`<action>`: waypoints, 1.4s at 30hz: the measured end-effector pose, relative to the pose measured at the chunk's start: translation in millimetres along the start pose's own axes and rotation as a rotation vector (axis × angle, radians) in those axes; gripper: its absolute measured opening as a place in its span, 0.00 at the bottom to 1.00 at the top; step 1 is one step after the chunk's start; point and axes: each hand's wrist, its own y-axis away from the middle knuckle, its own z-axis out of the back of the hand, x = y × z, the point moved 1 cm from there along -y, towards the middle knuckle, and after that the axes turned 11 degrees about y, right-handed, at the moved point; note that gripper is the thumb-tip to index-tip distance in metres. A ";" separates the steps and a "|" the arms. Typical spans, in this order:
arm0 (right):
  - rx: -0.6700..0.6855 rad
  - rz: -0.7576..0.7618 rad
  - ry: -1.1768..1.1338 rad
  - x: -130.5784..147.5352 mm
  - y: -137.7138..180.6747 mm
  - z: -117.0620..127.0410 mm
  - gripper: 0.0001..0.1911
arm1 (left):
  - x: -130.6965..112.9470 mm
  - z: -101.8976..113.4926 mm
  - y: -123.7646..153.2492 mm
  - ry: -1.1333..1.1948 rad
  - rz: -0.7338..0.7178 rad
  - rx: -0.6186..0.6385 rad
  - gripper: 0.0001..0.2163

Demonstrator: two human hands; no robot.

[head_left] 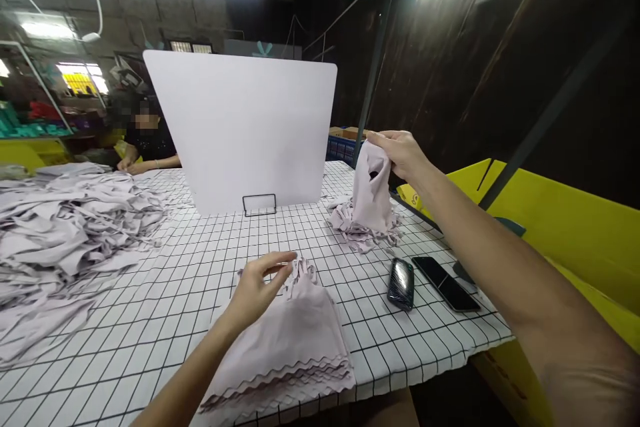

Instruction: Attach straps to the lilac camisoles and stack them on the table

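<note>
My right hand [400, 152] is raised at the far right of the table, fingers pinched on a pale lilac fabric piece [373, 195] that hangs down onto a small heap of the same pieces [360, 225]. My left hand [257, 287] hovers over the near stack of zigzag-edged lilac fabric pieces [295, 340], thumb and fingers pinched together at the stack's far tip; whether it grips the cloth I cannot make out.
A grid-patterned tablecloth [200, 260] covers the table. A large pile of lilac fabric [60, 233] lies at left. A white screen [245, 133] stands at the back. Two phones [401, 283] [446, 283] lie at right. Yellow bins [565, 227] flank the right edge. Another person [147, 140] sits behind.
</note>
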 end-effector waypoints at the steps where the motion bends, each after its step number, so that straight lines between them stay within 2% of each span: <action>1: 0.053 -0.008 -0.061 10.8 4.3 -2.2 0.16 | -7.1 -2.9 -6.8 0.081 0.019 0.004 0.13; 4: 0.169 0.040 -0.161 41.2 22.2 -11.2 0.15 | -32.7 -14.4 -23.1 0.292 0.017 -0.005 0.12; 7: 0.248 0.112 -0.188 66.7 44.3 -27.1 0.15 | -58.0 -30.5 -35.6 0.347 -0.176 -0.081 0.13; 9: 0.308 0.136 -0.225 79.4 57.7 -41.3 0.13 | -65.2 -42.9 -43.6 0.262 -0.319 -0.081 0.23; 11: 0.331 0.138 -0.283 87.2 67.0 -54.9 0.09 | -60.5 -52.8 -51.1 0.108 -0.359 -0.036 0.33; 12: 0.318 0.129 -0.305 88.9 69.5 -60.2 0.10 | -54.4 -55.2 -54.0 0.034 -0.338 -0.024 0.33; 13: 0.288 0.118 -0.318 88.9 70.7 -63.8 0.12 | -47.0 -55.2 -55.9 -0.016 -0.299 -0.017 0.27; 15: 0.239 0.107 -0.325 84.7 69.9 -65.6 0.14 | -32.8 -46.8 -56.7 -0.002 -0.198 -0.032 0.11; 16: 0.242 0.110 -0.329 80.9 68.8 -64.0 0.13 | -27.9 -38.3 -55.9 0.058 -0.155 -0.062 0.08; 19: 0.406 0.135 -0.325 66.1 67.3 -54.3 0.15 | -26.7 -0.4 -53.5 0.341 -0.060 -0.207 0.09; 22: 0.565 0.162 -0.214 51.1 69.5 -47.3 0.24 | -41.6 40.6 -55.7 0.641 -0.007 -0.328 0.06; 24: 0.575 0.171 -0.108 43.7 70.7 -48.1 0.22 | -55.1 61.1 -58.3 0.757 0.004 -0.341 0.04; 26: 0.525 0.181 -0.020 40.0 70.9 -51.8 0.18 | -67.1 73.9 -59.0 0.747 0.033 -0.311 0.06; 28: 0.466 0.195 -0.019 40.8 70.7 -55.4 0.19 | -74.9 80.5 -56.8 0.611 0.089 -0.241 0.10; 30: 0.455 0.156 -0.131 44.2 71.7 -56.8 0.19 | -77.2 83.4 -52.9 0.424 0.120 -0.147 0.16; 32: 0.518 0.050 -0.280 47.6 74.5 -56.9 0.19 | -74.5 85.0 -49.4 0.299 0.134 -0.087 0.19; 33: 0.555 -0.008 -0.335 48.7 76.4 -56.7 0.19 | -71.8 85.9 -48.4 0.278 0.142 -0.082 0.17; 36: 0.616 -0.102 -0.407 49.1 81.8 -56.5 0.19 | -64.1 88.8 -48.6 0.343 0.174 -0.106 0.16; 39: 0.677 -0.113 -0.416 46.7 84.4 -57.1 0.20 | -63.1 92.4 -52.5 0.523 0.125 -0.115 0.15; 42: 0.852 -0.092 -0.274 43.6 86.1 -57.9 0.24 | -67.7 97.2 -57.2 0.643 0.059 -0.133 0.12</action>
